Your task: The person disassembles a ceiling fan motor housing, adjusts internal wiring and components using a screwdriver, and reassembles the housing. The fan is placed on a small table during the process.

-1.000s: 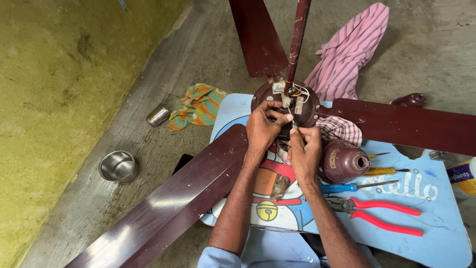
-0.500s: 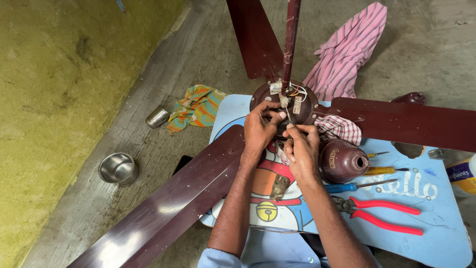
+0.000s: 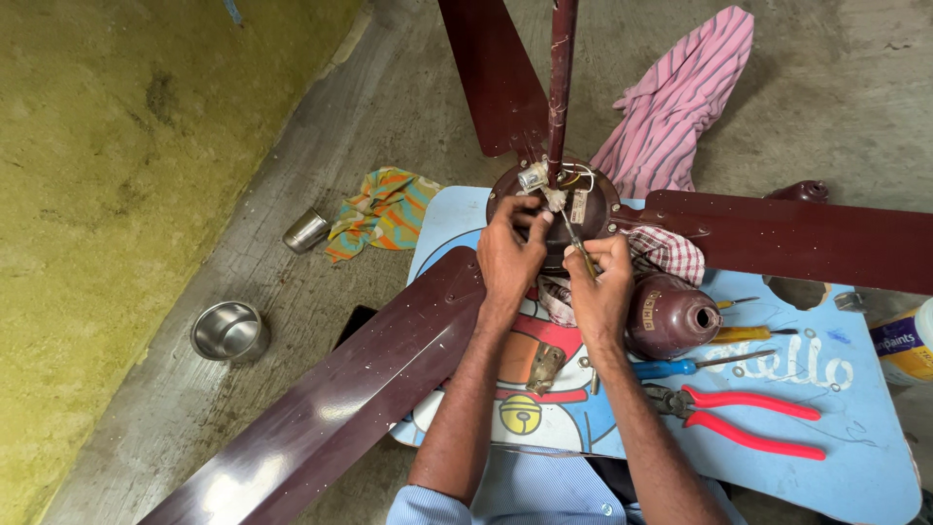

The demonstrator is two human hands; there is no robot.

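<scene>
At the centre of the frame we see a dark maroon ceiling fan motor resting on a light blue table, with its downrod rising straight to the top edge of the frame. Three maroon blades spread out from it: one toward the top, one to the right edge, one down to the lower left corner.

Our left hand lies against the near left rim of the motor, fingers curled and reaching up to the white wiring bundle at the base of the rod; we cannot tell whether it pinches anything. Our right hand, just beside it and touching it at the thumbs, is closed around a thin tool whose tip points up into the same wiring.

Just right of the right hand sits a maroon bell-shaped canopy cup, with a checked cloth above it. Further toward the lower right of the table lie a yellow-handled screwdriver, a blue-handled screwdriver and red-handled pliers.

On the concrete floor, a pink striped cloth lies at the upper right, a multicoloured rag and a small steel cup at the left of the table, and a steel bowl further left.
</scene>
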